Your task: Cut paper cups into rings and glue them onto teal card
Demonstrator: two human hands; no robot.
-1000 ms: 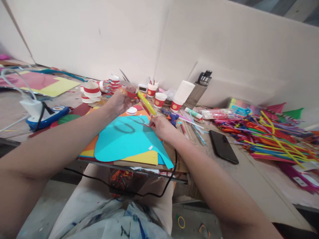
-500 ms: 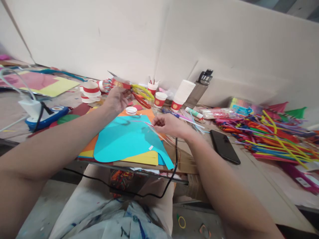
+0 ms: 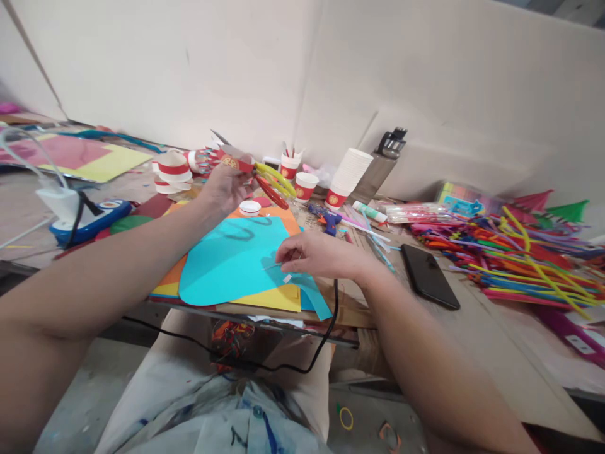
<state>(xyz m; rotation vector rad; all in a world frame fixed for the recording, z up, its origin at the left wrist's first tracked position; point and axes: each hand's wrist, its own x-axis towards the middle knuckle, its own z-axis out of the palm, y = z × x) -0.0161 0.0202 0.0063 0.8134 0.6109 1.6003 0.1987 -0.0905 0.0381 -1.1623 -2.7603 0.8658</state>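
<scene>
**Both hands closed on small pieces above a turquoise sheet**

The turquoise sheet (image 3: 227,265) is the biggest thing here. It is a rounded cut of paper lying beneath both sets of fingers, on top of a stack of orange and yellow sheets (image 3: 274,297).

The left hand (image 3: 225,188) is raised past the sheet's far edge. Its fingers are curled shut around a red cup band (image 3: 230,161), a curved strip of red paper with a round gold emblem, which sticks up above the fingertips. Scissors (image 3: 273,183) jut out to the right of those same fingers, with one handle loop yellow and the other red.

The right hand (image 3: 317,254) hangs low over the sheet. Its thumb and forefinger are pinched on a thin pale sliver (image 3: 270,267) that pokes out to the left of the fingertips. A small white scrap (image 3: 286,278) lies on the sheet just below them.
</scene>
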